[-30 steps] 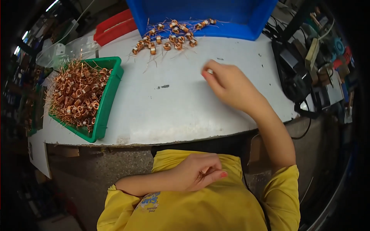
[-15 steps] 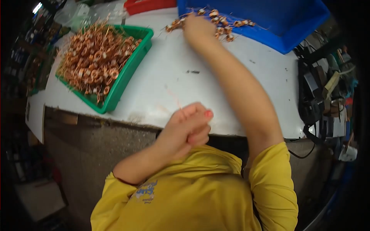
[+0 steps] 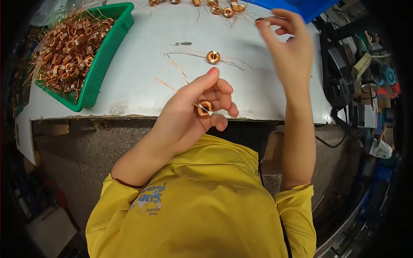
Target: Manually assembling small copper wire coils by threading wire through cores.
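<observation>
Far left, green tray (image 3: 107, 56), tilted on the white worktable (image 3: 144, 77), piled with a heap of copper-wound coils (image 3: 66, 56), their loose ends bristling over the outer side. Right of it, a dark scuff (image 3: 186, 43) on the tabletop.

Left hand (image 3: 198, 105): palm turned up before the yellow shirt (image 3: 206, 198), fingers loosely curled, holding one toroidal coil (image 3: 205, 109) in the hollow of the palm (white strip across its ring). Copper leads (image 3: 177, 71) jut up and left from behind this hand, over the table.

Just beyond the thumb, a single loose coil (image 3: 213, 57) lies flat on the table, thin leads splayed to both sides. Farther back, at the top edge, a scatter of more coils (image 3: 228, 12), leads tangled.

Right hand (image 3: 292, 38): raised near the scatter, fingers bent, narrow gap at thumb and forefinger tips; blurred, cannot tell whether anything is pinched there. Behind it, part of a blue bin (image 3: 317, 9). Far right, black corded equipment (image 3: 337, 77) at the table's side.
</observation>
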{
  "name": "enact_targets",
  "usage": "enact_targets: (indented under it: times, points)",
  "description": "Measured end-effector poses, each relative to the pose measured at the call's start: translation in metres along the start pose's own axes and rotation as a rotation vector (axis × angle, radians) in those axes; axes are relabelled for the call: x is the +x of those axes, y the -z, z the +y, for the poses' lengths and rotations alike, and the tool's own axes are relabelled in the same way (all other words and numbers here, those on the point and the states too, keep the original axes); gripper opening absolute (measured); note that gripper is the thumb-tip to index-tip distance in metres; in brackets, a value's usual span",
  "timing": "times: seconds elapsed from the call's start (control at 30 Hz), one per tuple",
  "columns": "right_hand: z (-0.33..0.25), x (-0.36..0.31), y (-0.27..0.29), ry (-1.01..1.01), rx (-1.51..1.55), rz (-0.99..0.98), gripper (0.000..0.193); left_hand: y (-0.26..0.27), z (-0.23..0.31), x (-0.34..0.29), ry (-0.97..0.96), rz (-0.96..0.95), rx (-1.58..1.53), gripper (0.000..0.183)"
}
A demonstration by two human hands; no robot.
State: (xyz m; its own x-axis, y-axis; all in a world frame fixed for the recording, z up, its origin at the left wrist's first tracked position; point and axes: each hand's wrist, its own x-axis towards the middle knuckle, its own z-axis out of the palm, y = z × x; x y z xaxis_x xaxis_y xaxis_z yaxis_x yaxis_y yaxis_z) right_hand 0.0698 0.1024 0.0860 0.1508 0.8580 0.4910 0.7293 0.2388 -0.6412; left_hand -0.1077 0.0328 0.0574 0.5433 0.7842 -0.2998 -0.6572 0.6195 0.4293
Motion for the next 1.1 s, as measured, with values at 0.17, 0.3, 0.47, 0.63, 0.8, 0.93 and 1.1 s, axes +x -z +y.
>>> enact_targets:
  times: [0.17,0.3,0.47,0.63,0.8,0.93,1.1]
  points:
    - [0.003,-0.042,0.041,-0.123,0.679,0.082,0.022,-0.018,-0.024,0.004,-0.126,0.109,0.063,0.015]
    - [-0.020,-0.091,0.058,-0.249,0.646,-0.212,0.018,-0.019,-0.040,0.004,-0.155,0.048,0.116,0.020]
    - [-0.008,-0.105,0.068,-0.158,0.629,-0.338,0.022,-0.003,-0.052,0.009,-0.096,-0.083,0.157,0.026]
    - [0.017,-0.114,0.071,-0.131,0.742,-0.387,0.038,-0.001,-0.058,0.010,0.022,-0.177,-0.027,0.036]
    - [0.028,-0.128,0.058,-0.164,0.910,-0.397,0.067,0.001,-0.067,0.012,0.127,-0.188,-0.146,0.043]
    - [0.036,-0.127,0.058,-0.099,1.007,-0.353,0.077,0.003,-0.076,0.018,0.177,-0.205,-0.087,0.042]
    - [0.045,-0.129,0.057,-0.072,1.094,-0.361,0.076,0.004,-0.085,0.026,0.209,-0.298,-0.140,0.035]
